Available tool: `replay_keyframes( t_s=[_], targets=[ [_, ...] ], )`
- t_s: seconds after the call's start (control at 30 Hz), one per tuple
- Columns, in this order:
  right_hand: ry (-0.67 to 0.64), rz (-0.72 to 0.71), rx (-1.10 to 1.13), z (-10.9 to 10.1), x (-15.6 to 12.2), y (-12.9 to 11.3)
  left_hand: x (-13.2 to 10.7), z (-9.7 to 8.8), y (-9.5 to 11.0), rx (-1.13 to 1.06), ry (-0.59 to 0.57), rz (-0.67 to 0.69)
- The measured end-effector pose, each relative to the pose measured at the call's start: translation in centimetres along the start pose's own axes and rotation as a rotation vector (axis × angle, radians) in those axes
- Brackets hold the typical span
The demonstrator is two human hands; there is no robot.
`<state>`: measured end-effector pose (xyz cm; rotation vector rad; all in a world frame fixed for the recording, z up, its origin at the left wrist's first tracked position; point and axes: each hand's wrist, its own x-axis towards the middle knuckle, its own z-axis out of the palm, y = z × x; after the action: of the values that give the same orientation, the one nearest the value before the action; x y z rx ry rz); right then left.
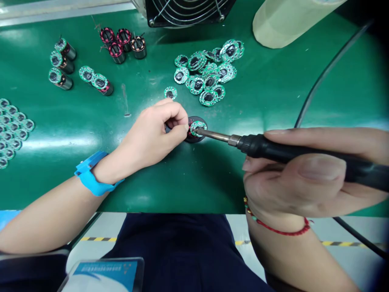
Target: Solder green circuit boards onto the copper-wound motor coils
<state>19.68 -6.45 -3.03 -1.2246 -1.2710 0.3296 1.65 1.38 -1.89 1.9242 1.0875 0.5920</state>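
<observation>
My right hand (306, 182) is closed around the black handle of a soldering iron (258, 146), whose metal tip reaches left onto a small round green circuit board (199, 128). That board rests over a round black holder (194, 140), with a bit of red winding showing at its left side. My left hand (154, 132), a blue strap on its wrist, pinches with thumb and forefinger right at the board's left edge. Whatever lies between those fingertips is too small or hidden to make out. One loose circuit board (170, 93) lies just beyond my left knuckles.
A heap of round boards (209, 73) lies behind the holder. Wound motor cores (123, 42) stand at the back left, near several cores with boards on top (62, 61). More boards (13, 129) sit in rows at far left. A fan (188, 12) and a pale cylinder (282, 22) stand behind.
</observation>
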Motion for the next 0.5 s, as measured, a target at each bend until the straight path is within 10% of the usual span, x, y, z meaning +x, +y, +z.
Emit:
replay_keyframes(
  t_s=[0.5],
  targets=[
    [-0.073, 0.031, -0.046, -0.21, -0.07, -0.08, 0.08, 0.23, 0.17, 0.021, -0.004, -0.026]
  ],
)
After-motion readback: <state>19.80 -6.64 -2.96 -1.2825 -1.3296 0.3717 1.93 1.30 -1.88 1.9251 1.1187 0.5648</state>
